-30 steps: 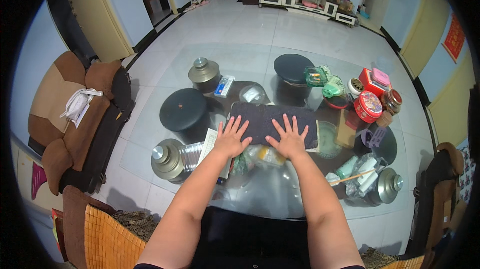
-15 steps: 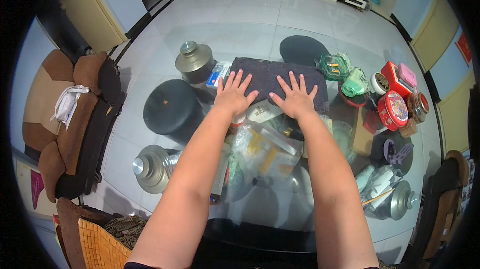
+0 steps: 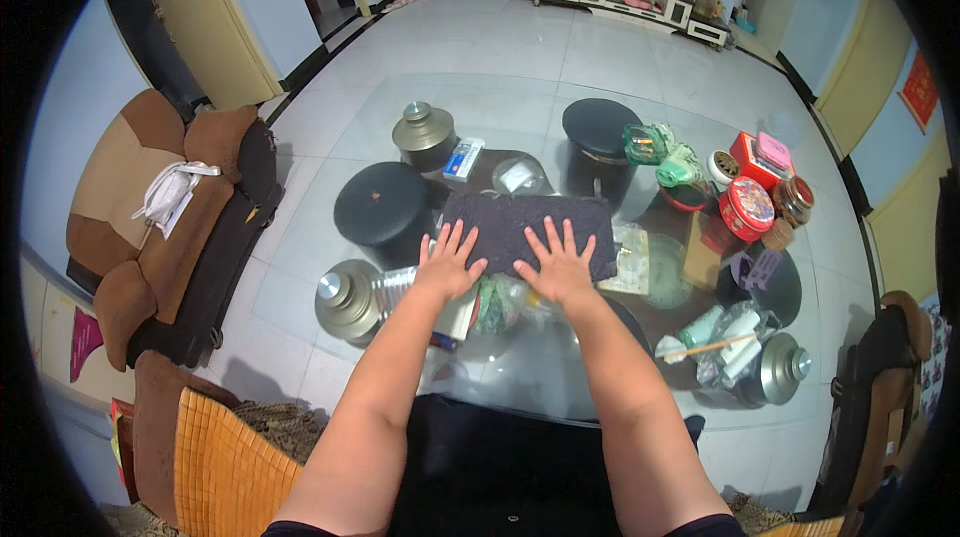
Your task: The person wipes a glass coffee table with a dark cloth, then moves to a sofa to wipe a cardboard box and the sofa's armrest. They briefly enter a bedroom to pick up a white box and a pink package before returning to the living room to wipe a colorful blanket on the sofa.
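Note:
A dark folded cloth [image 3: 505,225] lies on the glass table [image 3: 335,142], its long side running left to right. My left hand [image 3: 450,263] rests flat on the cloth's left near part, fingers spread. On the right near part lies my right hand [image 3: 560,265], also flat and spread. Neither hand holds anything. Just in front of my wrists, plastic-wrapped things [image 3: 497,305] show between my forearms. A pale booklet-like sheet [image 3: 630,262] sits right of the cloth, and a blue-and-white box [image 3: 463,159] lies beyond it.
Black round stools [image 3: 378,199] show under the glass. At right stand a red round tin [image 3: 746,209], a jar [image 3: 793,199] and a green glass ashtray [image 3: 645,144]. A stick [image 3: 710,347] lies over plastic bags at near right. A brown sofa [image 3: 160,237] stands left.
Both hands and the cloth have come nearer to me across the glass. The blue-and-white box and a clear dish now show beyond the cloth. My view has shifted too.

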`<move>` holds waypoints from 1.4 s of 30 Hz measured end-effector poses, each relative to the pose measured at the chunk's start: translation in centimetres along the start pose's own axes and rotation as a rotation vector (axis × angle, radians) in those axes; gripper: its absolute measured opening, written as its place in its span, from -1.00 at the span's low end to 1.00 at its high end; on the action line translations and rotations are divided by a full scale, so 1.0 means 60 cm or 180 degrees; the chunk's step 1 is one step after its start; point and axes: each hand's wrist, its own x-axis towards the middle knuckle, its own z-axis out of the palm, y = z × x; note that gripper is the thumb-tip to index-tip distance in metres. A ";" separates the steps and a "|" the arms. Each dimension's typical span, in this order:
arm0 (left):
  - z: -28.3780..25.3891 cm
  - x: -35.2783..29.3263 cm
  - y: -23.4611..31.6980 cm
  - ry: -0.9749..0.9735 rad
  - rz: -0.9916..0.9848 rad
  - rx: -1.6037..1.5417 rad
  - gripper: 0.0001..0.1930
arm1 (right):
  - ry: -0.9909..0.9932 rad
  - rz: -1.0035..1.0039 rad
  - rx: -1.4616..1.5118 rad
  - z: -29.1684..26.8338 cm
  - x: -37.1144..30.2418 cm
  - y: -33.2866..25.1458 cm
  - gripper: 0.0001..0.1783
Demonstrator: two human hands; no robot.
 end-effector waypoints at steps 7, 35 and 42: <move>0.030 -0.235 -0.021 -0.0276 -0.0120 -0.0122 -0.29 | -0.0201 -0.0180 -0.0100 0.018 -0.198 -0.093 -0.21; 0.041 -0.092 -0.029 0.0535 -0.0282 -0.0298 -0.33 | 0.0025 -0.0229 0.0033 0.017 -0.068 -0.112 -0.22; 0.018 0.116 -0.053 0.0782 -0.0426 -0.0201 -0.39 | 0.0386 -0.0446 0.0043 0.032 0.141 -0.085 -0.34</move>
